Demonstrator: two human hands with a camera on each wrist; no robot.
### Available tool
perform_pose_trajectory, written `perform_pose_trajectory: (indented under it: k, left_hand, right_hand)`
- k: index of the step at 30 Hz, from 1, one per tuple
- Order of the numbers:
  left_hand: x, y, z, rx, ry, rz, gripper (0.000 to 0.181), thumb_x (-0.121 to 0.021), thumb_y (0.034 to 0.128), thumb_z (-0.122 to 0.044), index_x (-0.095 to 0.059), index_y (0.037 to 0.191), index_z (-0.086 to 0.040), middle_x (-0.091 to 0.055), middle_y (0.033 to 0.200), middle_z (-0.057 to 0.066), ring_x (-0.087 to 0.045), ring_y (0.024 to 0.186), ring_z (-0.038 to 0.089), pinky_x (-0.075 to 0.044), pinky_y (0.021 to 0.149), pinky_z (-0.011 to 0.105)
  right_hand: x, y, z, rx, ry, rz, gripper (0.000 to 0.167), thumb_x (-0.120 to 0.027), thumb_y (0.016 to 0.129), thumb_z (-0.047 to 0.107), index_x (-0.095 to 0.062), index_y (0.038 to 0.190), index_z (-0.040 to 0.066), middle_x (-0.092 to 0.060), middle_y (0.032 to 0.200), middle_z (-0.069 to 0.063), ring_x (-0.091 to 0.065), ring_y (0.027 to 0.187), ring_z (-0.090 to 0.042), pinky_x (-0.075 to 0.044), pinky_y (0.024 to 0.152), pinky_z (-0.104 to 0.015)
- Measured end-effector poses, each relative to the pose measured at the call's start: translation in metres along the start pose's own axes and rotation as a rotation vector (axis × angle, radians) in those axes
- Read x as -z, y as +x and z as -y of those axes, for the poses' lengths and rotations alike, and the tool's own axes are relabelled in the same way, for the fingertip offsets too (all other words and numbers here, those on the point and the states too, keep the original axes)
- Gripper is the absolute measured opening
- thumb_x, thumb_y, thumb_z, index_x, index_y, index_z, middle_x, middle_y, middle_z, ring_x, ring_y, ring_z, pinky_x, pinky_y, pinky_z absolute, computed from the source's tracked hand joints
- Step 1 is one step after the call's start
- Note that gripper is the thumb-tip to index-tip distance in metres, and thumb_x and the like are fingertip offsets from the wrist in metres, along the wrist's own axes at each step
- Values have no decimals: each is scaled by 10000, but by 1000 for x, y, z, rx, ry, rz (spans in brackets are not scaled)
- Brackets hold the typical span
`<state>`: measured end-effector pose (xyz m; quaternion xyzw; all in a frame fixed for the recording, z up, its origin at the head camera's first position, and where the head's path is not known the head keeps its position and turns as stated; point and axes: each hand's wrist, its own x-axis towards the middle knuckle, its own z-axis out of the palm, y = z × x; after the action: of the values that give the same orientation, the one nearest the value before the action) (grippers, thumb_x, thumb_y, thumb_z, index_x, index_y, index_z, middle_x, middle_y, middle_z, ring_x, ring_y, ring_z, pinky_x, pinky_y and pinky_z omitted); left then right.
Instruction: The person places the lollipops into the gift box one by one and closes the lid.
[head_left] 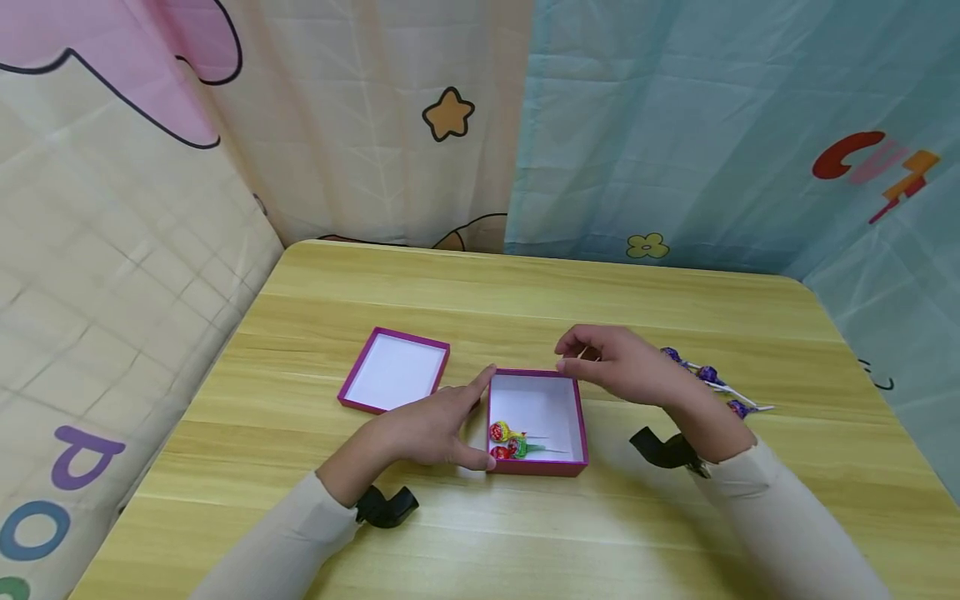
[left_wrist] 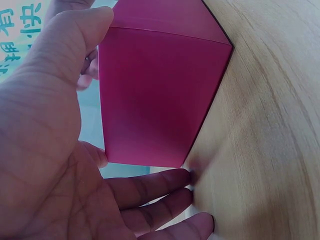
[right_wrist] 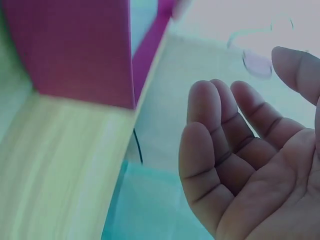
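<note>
Left hand (head_left: 431,427) grips the box (head_left: 536,469) at 2 corners; 3 lollipops (head_left: 516,447) inside. Right hand (head_left: 628,367), empty, thumb and fingers apart, hovers by the far rim. We judge: mid-loading; next likely calls for pinching 1 purple lollipop (head_left: 707,375), right of the box.

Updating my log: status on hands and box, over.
Left hand holds magenta box, three lollipops inside. Right hand empty, near box's far right corner. Lid aside left, not obstructing.
</note>
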<state>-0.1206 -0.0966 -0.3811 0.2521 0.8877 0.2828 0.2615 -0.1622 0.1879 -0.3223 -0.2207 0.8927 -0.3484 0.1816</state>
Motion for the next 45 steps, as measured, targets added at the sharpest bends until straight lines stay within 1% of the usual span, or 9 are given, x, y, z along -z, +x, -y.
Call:
perform_pose_trajectory:
  k: [4, 9, 12, 15, 19, 23, 26, 33, 45]
  left_hand:
    - [-1, 0, 1, -9, 0, -2, 1206, -787, 771, -566, -1, 1612, -204, -359, 1567, 63, -360, 1405, 233, -346, 1111, 435]
    - [-1, 1, 1, -10, -1, -1, 1205, -786, 773, -567, 4, 1611, -213, -355, 1569, 60, -355, 1407, 233, -343, 1112, 435]
    - [-1, 1, 1, -11, -3, 0, 1207, -786, 773, -567, 6, 1611, -211, -355, 1568, 62, -359, 1403, 232, -344, 1111, 435]
    - [0, 1, 0, -8, -4, 0, 1206, -786, 774, -566, 8, 1611, -212, -357, 1567, 61, -361, 1400, 234, -345, 1109, 439]
    - [0, 0, 1, -4, -2, 2, 1210, -784, 774, -569, 17, 1610, -218, -353, 1571, 53, -354, 1404, 236, -342, 1109, 448]
    - [0, 0, 0, 5, 4, 6, 1213, -785, 770, -571, 21, 1610, -229, -349, 1573, 35, -348, 1407, 223, -339, 1112, 437]
    - [1, -1, -1, 2, 5, 6, 1211, -786, 771, -567, 17, 1610, -222, -354, 1571, 38, -352, 1404, 222, -342, 1111, 437]
    - [2, -1, 0, -2, 4, 7, 1211, -790, 773, -558, 19, 1610, -223, -361, 1567, 49, -359, 1400, 227, -346, 1109, 441]
    - [1, -1, 0, 6, 6, 13, 1210, -788, 775, -563, 28, 1609, -244, -347, 1576, 38, -323, 1427, 246, -321, 1123, 454]
  right_hand:
    - [16, -10, -16, -49, 16, -36, 259, -618, 992, 339, -632, 1126, 116, -655, 1018, -60, -601, 935, -260, -513, 791, -412]
    - [29, -21, -38, -86, -16, -54, 264, -615, 996, 318, -634, 1122, 87, -647, 1032, -73, -601, 934, -256, -501, 819, -418]
    - [33, -28, -52, -115, -36, -61, 293, -619, 995, 314, -633, 1130, 55, -640, 1048, -80, -596, 924, -237, -499, 798, -393]
    - [36, -35, -66, -156, 15, -60, 353, -613, 997, 329, -607, 1162, 17, -626, 1077, -114, -581, 923, -276, -505, 755, -404]
    - [41, -47, -83, -175, 53, -69, 379, -594, 1010, 309, -576, 1199, -19, -617, 1100, -155, -584, 901, -310, -516, 734, -415]
    - [46, -59, -95, -171, 5, -88, 326, -577, 1022, 252, -586, 1187, -29, -617, 1145, -159, -601, 928, -271, -513, 760, -383]
    - [49, -67, -102, -186, -20, -89, 299, -576, 1022, 238, -606, 1161, -25, -628, 1129, -145, -585, 939, -257, -507, 752, -373]
    - [49, -76, -113, -222, -73, -69, 246, -595, 1009, 225, -629, 1120, 8, -629, 1023, -67, -547, 852, -216, -465, 682, -331]
    - [43, -80, -116, -201, -145, -36, 187, -618, 996, 200, -630, 1079, 33, -637, 1066, -108, -589, 925, -234, -491, 701, -372]
